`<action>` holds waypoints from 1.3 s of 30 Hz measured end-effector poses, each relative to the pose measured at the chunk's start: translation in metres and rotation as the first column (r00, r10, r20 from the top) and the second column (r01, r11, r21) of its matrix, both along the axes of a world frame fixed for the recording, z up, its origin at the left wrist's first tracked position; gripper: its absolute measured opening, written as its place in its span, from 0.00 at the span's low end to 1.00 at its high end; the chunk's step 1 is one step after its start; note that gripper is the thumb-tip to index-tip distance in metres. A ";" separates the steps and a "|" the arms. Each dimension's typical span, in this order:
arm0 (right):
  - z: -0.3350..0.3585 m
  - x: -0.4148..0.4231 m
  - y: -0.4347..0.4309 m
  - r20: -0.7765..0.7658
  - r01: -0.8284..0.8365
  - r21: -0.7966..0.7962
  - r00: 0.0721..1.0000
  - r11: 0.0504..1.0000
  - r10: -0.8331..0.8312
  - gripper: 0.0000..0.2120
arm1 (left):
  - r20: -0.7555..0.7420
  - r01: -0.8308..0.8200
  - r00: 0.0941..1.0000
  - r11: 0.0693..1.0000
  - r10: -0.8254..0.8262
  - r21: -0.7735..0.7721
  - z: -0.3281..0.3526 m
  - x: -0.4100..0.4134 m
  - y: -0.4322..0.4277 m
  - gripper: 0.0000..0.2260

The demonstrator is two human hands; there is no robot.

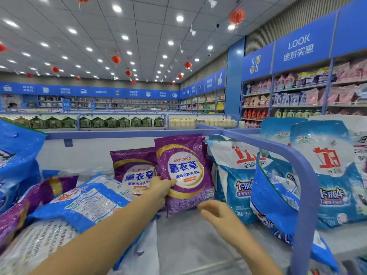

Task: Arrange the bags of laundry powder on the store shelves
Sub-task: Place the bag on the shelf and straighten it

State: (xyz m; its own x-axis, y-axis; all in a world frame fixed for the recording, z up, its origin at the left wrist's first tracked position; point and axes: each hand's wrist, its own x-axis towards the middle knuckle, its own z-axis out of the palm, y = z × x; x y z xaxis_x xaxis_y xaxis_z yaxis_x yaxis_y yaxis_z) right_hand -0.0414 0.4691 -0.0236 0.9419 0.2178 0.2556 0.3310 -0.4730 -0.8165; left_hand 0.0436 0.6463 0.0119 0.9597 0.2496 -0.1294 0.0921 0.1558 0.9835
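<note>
A grey store shelf (188, 245) edged by a blue rail (305, 185) fills the lower view. At 3 o'clock, blue-and-white bags of laundry powder (333, 175) stand upright in a row. At 8 o'clock, more bags (85, 203) lie flat in a loose heap. Near the centre, 1 purple laundry powder bag (184, 171) is upright, with a 2nd purple bag (135, 171) just beside it at its 9 o'clock. The left hand (161, 187) pinches the centre bag's left edge, thumb on the front, fingers hidden behind. The right hand (216, 213) hovers at that bag's 5 o'clock corner, fingers apart and loosely curved, clamped on nothing; whether it touches the bag cannot be told.
</note>
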 end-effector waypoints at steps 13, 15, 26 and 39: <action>0.011 0.063 0.003 0.256 0.185 -0.138 0.956 0.973 -0.145 0.23 | 0.111 -0.208 0.973 0.976 0.200 0.060 -0.036 0.017 -0.055 0.20; 0.009 0.072 0.006 0.270 0.224 -0.222 0.949 0.949 -0.161 0.26 | 0.111 -0.238 0.967 0.969 0.230 0.070 -0.039 0.020 -0.060 0.20; -0.013 0.086 0.013 0.276 0.104 -0.408 0.961 0.907 0.013 0.25 | 0.193 -0.411 0.901 0.905 0.387 0.104 -0.035 0.034 -0.043 0.10; -0.017 0.112 0.006 0.410 0.324 -0.600 0.910 0.731 -0.066 0.29 | 0.326 -0.369 0.891 0.922 0.315 0.117 -0.052 0.035 -0.055 0.15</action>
State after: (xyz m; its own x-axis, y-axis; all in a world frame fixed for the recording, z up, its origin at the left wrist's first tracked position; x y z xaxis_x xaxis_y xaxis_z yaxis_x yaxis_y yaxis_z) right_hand 0.0706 0.4751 -0.0407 0.8609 0.2703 0.4311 0.3601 -0.9222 -0.1407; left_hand 0.0783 0.5916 -0.0402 0.7973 0.5616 0.2211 -0.2349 -0.0486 0.9708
